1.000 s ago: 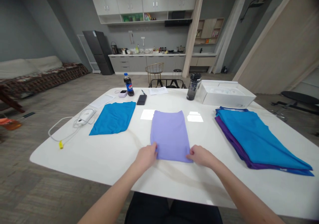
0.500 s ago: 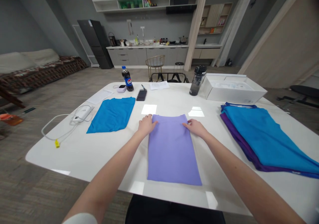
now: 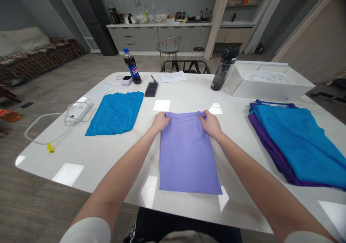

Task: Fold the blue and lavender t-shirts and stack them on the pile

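Note:
A folded lilac cloth (image 3: 186,153) lies lengthwise on the white table (image 3: 113,153) in front of me. My left hand (image 3: 160,122) pinches its far left corner with closed fingers. My right hand (image 3: 211,123) grips the far right corner the same way, and the far edge is bunched between them. A folded blue cloth (image 3: 115,113) lies flat to the left. A stack of blue cloth on purple cloth (image 3: 294,142) lies to the right.
Along the table's far side stand a cola bottle (image 3: 132,67), a dark drinking bottle (image 3: 224,70), an open white box (image 3: 267,84), a sheet of paper (image 3: 173,76) and a small dark object (image 3: 151,89). A white device with a cable (image 3: 78,111) lies at the left. Chairs stand behind the table.
Both hands went from the cloth's near edge to its far edge, then closed on the far corners, bunching that edge. The camera tilted down and moved closer.

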The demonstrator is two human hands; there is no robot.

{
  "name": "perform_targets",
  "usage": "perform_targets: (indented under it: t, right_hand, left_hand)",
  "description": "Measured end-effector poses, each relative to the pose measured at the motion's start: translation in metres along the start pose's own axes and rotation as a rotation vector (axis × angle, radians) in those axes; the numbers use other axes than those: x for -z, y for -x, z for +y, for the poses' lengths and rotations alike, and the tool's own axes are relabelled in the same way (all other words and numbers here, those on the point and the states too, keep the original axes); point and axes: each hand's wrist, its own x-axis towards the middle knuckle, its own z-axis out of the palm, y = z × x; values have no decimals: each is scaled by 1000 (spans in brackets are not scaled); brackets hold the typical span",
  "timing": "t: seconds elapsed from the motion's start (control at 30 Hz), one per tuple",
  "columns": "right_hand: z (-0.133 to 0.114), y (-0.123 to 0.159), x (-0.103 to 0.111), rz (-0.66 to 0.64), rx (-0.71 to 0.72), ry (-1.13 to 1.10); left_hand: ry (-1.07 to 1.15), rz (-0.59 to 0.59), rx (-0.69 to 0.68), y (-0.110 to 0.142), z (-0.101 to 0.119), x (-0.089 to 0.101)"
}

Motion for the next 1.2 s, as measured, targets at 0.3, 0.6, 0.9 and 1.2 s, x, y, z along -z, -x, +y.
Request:
perform_targets:
  t: [0.3, 0.6, 0.9, 1.2]
  right_hand:
    - [14, 42, 46, 322, 126, -135]
    - [57, 161, 122, 708, 101, -371]
    - [114, 272, 271, 1202, 73, -265]
    - [230, 240, 310, 891, -80, -216]
  left_hand:
    - [207, 282, -368, 50, 38, 16]
    - [349, 304, -648, 124, 133, 9]
    - [608, 183, -968, 225, 255, -9]
    - [817, -356, -639, 205, 324, -115]
